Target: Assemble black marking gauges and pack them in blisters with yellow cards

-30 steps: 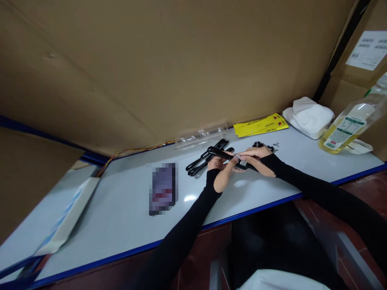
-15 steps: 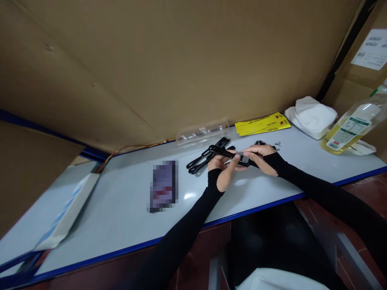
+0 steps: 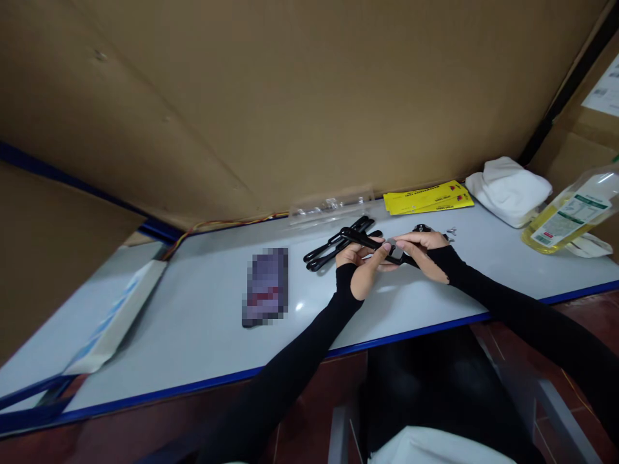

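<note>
A thin black plastic part [image 3: 372, 243], judged light, stiff and slightly slippery, is pinched closed by left hand [image 3: 360, 264] and right hand [image 3: 422, 250] near its 3 o'clock end, best gripped there.

Phone [image 3: 265, 287] left of hands; cards [image 3: 428, 197], cloth [image 3: 509, 189], bottle [image 3: 570, 213] right; probably straps [image 3: 338, 242] behind.

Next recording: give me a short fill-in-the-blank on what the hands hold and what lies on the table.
1. Both hands, left and right, hold one ____ strap.
2. The cards at the back of the table are ____.
3. The white cloth lies between the cards and the ____.

Missing words: black; yellow; bottle
</note>
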